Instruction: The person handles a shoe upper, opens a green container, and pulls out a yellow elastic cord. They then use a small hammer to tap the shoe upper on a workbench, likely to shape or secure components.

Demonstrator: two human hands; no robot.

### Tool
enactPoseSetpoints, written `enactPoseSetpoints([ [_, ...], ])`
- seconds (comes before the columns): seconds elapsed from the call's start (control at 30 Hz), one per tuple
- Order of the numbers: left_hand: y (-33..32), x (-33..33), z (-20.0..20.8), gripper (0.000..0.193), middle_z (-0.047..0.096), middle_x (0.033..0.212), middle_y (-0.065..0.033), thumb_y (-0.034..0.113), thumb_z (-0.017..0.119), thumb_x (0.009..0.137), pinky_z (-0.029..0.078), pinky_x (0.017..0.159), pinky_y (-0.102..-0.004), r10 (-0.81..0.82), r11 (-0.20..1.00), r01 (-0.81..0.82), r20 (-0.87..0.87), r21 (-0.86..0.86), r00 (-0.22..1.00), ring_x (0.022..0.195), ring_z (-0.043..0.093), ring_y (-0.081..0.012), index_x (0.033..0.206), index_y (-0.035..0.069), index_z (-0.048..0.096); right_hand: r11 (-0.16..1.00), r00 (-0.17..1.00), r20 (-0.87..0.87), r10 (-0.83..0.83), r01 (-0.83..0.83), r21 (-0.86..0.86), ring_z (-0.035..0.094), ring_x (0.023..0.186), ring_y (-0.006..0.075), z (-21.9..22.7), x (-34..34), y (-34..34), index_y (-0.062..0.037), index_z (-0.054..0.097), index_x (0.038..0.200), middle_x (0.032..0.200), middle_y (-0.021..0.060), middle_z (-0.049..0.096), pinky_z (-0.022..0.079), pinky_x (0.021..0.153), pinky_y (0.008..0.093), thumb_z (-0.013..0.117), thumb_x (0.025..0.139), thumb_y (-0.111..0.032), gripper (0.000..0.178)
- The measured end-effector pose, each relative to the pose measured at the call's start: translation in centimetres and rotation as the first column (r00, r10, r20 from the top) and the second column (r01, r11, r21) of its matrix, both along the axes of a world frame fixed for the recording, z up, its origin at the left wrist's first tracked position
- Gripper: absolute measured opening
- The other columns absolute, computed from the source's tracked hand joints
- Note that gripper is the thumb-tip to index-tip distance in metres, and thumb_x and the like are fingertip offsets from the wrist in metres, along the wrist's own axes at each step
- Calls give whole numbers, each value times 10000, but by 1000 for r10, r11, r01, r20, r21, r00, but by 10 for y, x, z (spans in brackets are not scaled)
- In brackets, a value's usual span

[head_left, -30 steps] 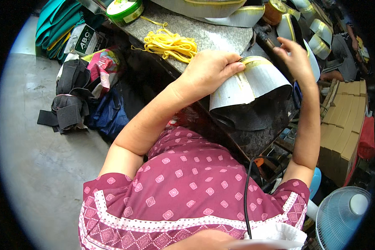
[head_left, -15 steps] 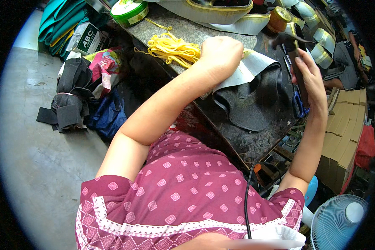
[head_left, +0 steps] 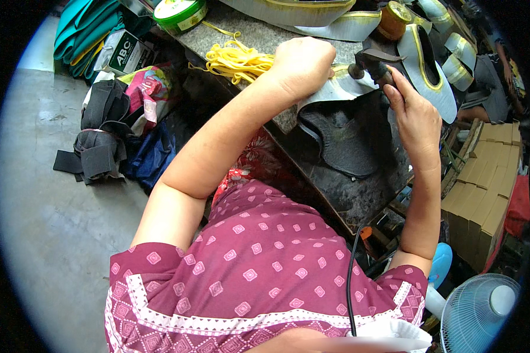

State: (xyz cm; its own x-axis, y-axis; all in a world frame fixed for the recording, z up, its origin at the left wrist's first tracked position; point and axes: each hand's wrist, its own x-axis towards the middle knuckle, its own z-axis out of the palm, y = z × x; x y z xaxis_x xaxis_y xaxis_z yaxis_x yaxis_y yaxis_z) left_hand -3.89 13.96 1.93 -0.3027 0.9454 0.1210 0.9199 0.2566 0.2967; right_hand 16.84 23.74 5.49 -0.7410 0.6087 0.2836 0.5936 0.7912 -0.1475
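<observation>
My left hand (head_left: 305, 66) is closed over the edge of a shoe upper (head_left: 348, 87), pressing it against the grey stone slab (head_left: 287, 120). The upper is pale grey outside, and its black lining (head_left: 344, 144) hangs folded toward me over the dark bench. In my right hand (head_left: 417, 117) is a hammer (head_left: 378, 70), gripped by the handle. Its dark head is over the upper's pale part, just right of my left fist; contact cannot be made out. A bundle of yellow cord (head_left: 234, 61) lies on the slab left of my left hand.
Other grey uppers with yellow edging (head_left: 433, 94) sit at the far side and right. Behind are a green tub (head_left: 181, 15) and a brown pot (head_left: 394, 22). Black rolled material (head_left: 103, 141) is at left; cardboard boxes (head_left: 483, 176) and a fan (head_left: 483, 315) stand at right.
My right hand has brought the hammer left and inward, over the upper. The left fist has shifted slightly up and left with the upper. A blue handle near my right hand no longer shows.
</observation>
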Motion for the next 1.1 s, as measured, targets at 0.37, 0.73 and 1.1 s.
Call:
enactPoseSetpoints([
  [0.37, 13, 2, -10, 209, 733, 944, -124, 278, 713, 817, 547, 839, -446, 45, 994, -39, -58, 100, 997, 938, 706, -326, 959, 136, 771, 962, 999, 27, 44, -49, 268, 720, 692, 288, -17, -16, -6, -197, 613, 1289, 800, 101, 716, 563, 581, 388, 553, 1006, -382, 343],
  [0.73, 3, 6, -24, 82, 672, 903, 9, 167, 691, 789, 559, 782, -413, -45, 921, 87, -118, 379, 992, 935, 630, -264, 864, 150, 718, 994, 996, -62, -56, 50, -95, 709, 857, 375, 3, -17, 9, -330, 583, 1373, 871, 167, 721, 534, 696, 475, 509, 1011, -493, 404],
  [1.1, 1, 6, -18, 158, 675, 905, -13, 251, 751, 769, 526, 846, -383, -15, 948, 109, -299, 300, 954, 990, 609, -256, 890, 148, 756, 982, 998, -53, 43, -32, 188, 714, 718, 334, -23, -13, -3, -194, 625, 1293, 844, 136, 723, 569, 612, 427, 571, 995, -381, 356],
])
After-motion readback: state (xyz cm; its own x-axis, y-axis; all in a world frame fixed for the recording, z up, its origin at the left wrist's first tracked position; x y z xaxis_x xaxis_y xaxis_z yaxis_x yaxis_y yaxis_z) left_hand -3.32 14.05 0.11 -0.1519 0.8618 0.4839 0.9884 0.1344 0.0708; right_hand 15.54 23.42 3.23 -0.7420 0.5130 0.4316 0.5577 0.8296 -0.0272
